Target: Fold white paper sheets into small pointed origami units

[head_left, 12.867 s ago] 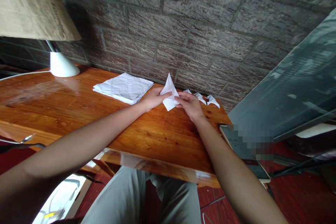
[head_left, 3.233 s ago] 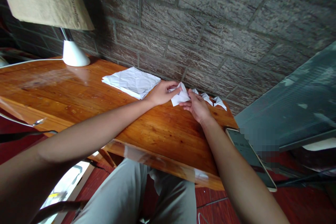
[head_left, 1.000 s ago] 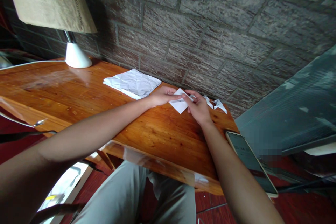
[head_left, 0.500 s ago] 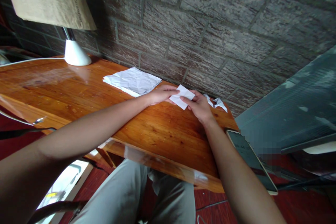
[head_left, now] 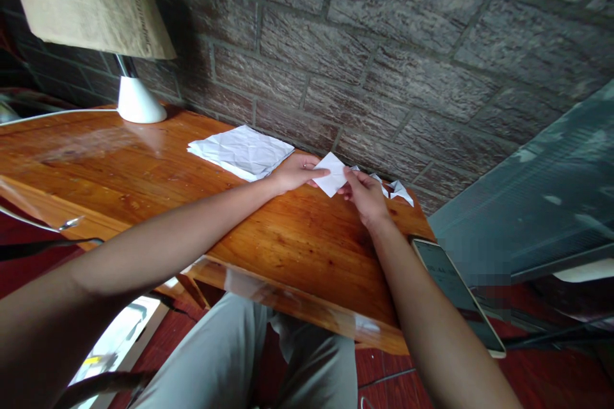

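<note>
Lampshade (head_left: 91, 6): stood farthest left of the fingers; carried dark lettering down the side, too smeared to read.
Creased sheets (head_left: 242, 152): lay flat in a loose stack just left of the left fingers; bore crisscross fold lines, yet seemingly left to fold small.
Left hand (head_left: 293, 174): pinched the left corner of the square, thumb on top, in a narrow grip.
White square (head_left: 334, 181): held over the table between the fingers of both hands; judged part-done, flatter than the shapes to the right; showed no readable writing.
Right hand (head_left: 365, 195): pinched the opposite corner, also narrowly.
Folded pieces (head_left: 401, 192): sat behind and right of the right fingers, three in sight, partly hidden; looked done.
Phone (head_left: 448, 281): lay right of the fingers, past the forearm; showed faint figures, not surely legible; no brand readable.
</note>
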Tool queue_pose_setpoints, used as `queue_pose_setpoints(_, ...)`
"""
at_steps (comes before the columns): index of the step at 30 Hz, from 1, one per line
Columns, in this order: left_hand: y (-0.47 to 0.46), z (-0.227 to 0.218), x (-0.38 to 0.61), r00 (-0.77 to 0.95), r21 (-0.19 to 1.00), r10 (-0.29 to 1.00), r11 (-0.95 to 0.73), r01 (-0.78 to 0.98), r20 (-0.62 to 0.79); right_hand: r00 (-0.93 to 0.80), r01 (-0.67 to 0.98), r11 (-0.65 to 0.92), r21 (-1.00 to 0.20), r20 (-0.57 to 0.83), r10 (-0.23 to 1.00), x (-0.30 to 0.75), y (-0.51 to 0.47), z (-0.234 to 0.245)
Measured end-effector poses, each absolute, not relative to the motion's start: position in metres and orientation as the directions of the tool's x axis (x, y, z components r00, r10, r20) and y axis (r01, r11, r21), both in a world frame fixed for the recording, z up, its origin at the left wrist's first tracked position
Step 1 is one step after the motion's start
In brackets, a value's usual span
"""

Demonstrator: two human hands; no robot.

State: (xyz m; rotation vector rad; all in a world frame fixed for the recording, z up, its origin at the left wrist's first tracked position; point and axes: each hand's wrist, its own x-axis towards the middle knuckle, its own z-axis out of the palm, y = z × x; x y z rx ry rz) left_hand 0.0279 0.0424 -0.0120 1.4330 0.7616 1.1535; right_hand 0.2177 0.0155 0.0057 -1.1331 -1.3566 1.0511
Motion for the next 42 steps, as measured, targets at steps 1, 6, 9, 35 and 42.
queue_pose_setpoints(1, 0.043, -0.012, 0.029, 0.275, 0.963, 0.928, -0.211, -0.166, 0.250, -0.022, 0.072, 0.168, -0.983, 0.167, 0.986, 0.218, 0.017, 0.005)
queue_pose_setpoints(6, 0.045, -0.007, 0.030, 0.034, 0.914, 0.950, -0.289, -0.285, 0.311, -0.091, 0.088, 0.122, -0.989, 0.114, 0.989, 0.216, 0.014, 0.005)
queue_pose_setpoints(9, 0.043, -0.002, 0.028, -0.045, 0.898, 0.939, -0.338, -0.282, 0.340, -0.211, 0.142, 0.075, -0.987, 0.044, 0.977, 0.213, 0.007, 0.007)
queue_pose_setpoints(35, 0.042, -0.003, 0.031, 0.116, 0.913, 0.964, -0.185, -0.363, 0.241, -0.303, 0.210, 0.113, -0.971, 0.045, 0.952, 0.210, 0.000, 0.008)
queue_pose_setpoints(42, 0.037, -0.003, 0.030, 0.145, 0.932, 0.946, -0.247, -0.264, 0.291, -0.277, 0.189, 0.124, -0.974, 0.068, 0.958, 0.209, 0.001, 0.009)
